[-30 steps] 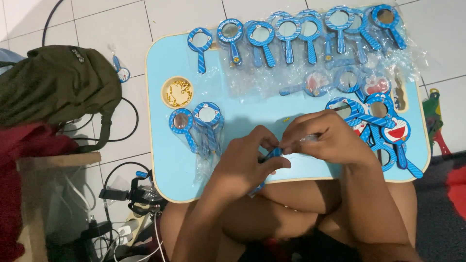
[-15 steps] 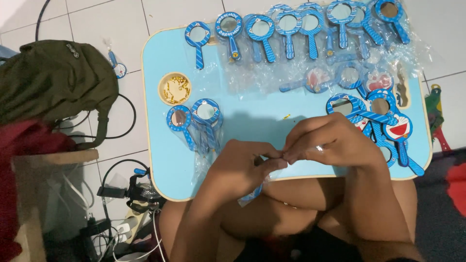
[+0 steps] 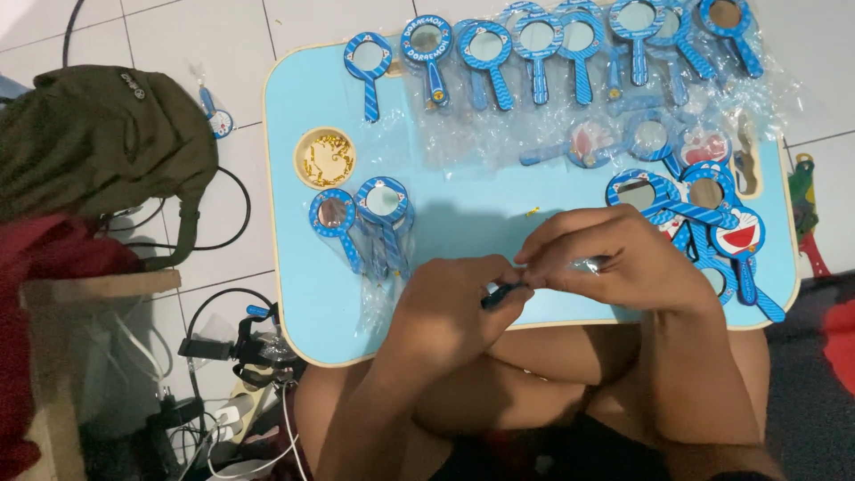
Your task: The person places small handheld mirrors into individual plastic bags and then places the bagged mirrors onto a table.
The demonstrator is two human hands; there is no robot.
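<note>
Both hands meet at worktop's (image 3: 463,232) 6 o'clock edge. Left hand (image 3: 445,316) pinches small dark-blue handle (image 3: 500,294), long axis toward 2 o'clock; right hand (image 3: 614,263) pinches clear wrapper (image 3: 590,264) just beside, at 3 o'clock.

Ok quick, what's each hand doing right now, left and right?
Left hand: closed, pinching a blue mirror handle.
Right hand: closed, pinching the clear wrapper at the same spot.
</note>
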